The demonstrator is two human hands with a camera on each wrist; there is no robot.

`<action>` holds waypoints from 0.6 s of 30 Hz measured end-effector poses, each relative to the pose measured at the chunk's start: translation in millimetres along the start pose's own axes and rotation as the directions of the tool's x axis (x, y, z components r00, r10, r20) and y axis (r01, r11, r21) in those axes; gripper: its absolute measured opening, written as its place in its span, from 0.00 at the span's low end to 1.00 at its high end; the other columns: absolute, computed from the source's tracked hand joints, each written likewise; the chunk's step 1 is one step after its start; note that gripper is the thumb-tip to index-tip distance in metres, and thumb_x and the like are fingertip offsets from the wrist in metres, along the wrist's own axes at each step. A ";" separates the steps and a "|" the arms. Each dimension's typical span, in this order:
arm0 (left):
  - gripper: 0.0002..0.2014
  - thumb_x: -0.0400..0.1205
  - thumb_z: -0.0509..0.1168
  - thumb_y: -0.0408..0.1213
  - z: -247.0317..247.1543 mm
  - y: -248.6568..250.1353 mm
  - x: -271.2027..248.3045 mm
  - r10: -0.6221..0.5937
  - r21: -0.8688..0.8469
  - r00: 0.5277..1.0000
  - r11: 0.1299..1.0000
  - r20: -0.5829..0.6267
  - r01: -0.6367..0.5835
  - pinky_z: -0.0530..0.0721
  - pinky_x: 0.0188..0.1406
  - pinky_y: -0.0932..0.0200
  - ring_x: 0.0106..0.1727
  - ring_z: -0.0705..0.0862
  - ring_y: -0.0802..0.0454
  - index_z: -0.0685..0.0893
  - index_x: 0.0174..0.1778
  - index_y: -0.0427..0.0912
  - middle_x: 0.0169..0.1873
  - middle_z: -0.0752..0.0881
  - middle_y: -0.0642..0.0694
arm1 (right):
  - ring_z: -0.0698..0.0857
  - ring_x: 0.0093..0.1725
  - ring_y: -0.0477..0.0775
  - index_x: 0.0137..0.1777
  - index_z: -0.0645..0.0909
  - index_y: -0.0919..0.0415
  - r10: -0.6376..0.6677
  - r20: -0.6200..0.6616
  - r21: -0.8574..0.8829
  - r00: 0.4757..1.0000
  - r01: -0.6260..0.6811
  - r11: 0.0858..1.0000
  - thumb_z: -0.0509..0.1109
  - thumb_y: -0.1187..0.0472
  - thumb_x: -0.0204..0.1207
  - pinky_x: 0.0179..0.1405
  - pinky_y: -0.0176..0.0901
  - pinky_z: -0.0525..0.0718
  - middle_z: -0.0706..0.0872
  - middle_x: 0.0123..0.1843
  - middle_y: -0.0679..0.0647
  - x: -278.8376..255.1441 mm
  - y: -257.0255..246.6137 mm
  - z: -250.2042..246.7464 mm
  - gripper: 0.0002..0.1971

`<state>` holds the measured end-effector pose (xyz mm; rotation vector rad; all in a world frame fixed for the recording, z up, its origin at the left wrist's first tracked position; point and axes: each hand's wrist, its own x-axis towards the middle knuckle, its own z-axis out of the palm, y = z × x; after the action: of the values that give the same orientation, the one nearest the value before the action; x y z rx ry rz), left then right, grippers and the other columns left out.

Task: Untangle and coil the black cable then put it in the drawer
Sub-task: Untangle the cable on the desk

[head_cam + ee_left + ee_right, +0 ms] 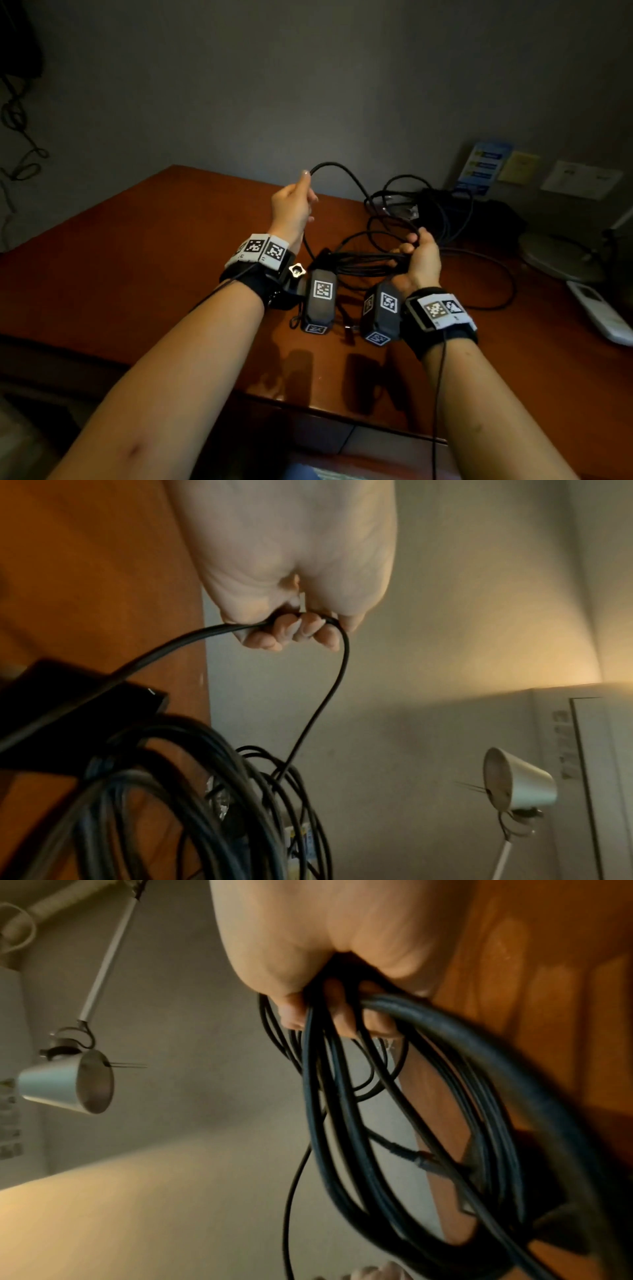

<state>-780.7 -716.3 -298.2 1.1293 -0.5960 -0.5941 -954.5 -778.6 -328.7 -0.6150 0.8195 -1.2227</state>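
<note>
Right hand: I see my right hand (422,256) raised above the desk (137,260), its fingers (342,1015) curled round a bundle of coiled loops of the black cable (366,263); the grasp is firm and several strands pass through the fist.
Left hand: my left hand (291,209) is up and to the left of the right one, well apart from it, with the fingers (301,631) clenched on a single strand of the same cable.
Cable run: from the left hand the strand arches over and drops toward the loops at the right hand; a second leg falls from the left fist down toward the bundle.
Loose loops: beyond the right hand, more cable lies in open loops on the desk, tangled; where its ends lie I cannot tell.
Beyond the hands: a dark object sits behind the loops, too dim to identify.
Far right of the right hand: a lamp base (558,255) and a white remote (599,317) rest on the desk.
Lamp head: a metal shade (65,1088) hangs on a thin arm.
Wall: papers (579,180) are fixed behind the right hand.
</note>
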 end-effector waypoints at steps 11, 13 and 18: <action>0.11 0.86 0.59 0.27 -6.6 -67.0 23.8 -0.136 -0.018 0.990 0.990 0.045 0.137 0.74 0.22 0.69 0.19 0.74 0.64 0.83 0.41 0.38 0.27 0.76 0.48 | 0.75 0.22 0.45 0.36 0.75 0.55 0.067 -0.040 0.039 0.997 -0.065 0.997 0.67 0.50 0.82 0.21 0.35 0.75 0.75 0.23 0.47 18.0 56.1 -13.5 0.15; 0.10 0.86 0.59 0.26 -10.4 -73.8 25.6 -0.160 -0.051 0.986 0.985 0.047 0.162 0.77 0.25 0.68 0.21 0.74 0.63 0.84 0.42 0.37 0.28 0.77 0.47 | 0.77 0.20 0.44 0.35 0.75 0.55 0.052 -0.004 0.061 0.999 -0.051 0.997 0.66 0.50 0.82 0.22 0.35 0.77 0.76 0.22 0.47 16.2 57.5 -12.2 0.15; 0.05 0.85 0.60 0.24 -7.8 -84.0 27.1 -0.184 -0.125 0.982 0.974 0.037 0.187 0.85 0.36 0.67 0.31 0.79 0.59 0.82 0.51 0.32 0.33 0.79 0.44 | 0.83 0.28 0.46 0.44 0.78 0.57 0.041 0.020 -0.021 0.999 -0.041 0.999 0.71 0.52 0.79 0.27 0.37 0.81 0.83 0.30 0.50 29.2 58.8 -6.5 0.09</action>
<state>-767.3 -756.5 -375.9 1.0635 -0.4698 -0.7980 -923.0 -792.3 -385.0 -0.6235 0.8241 -1.1703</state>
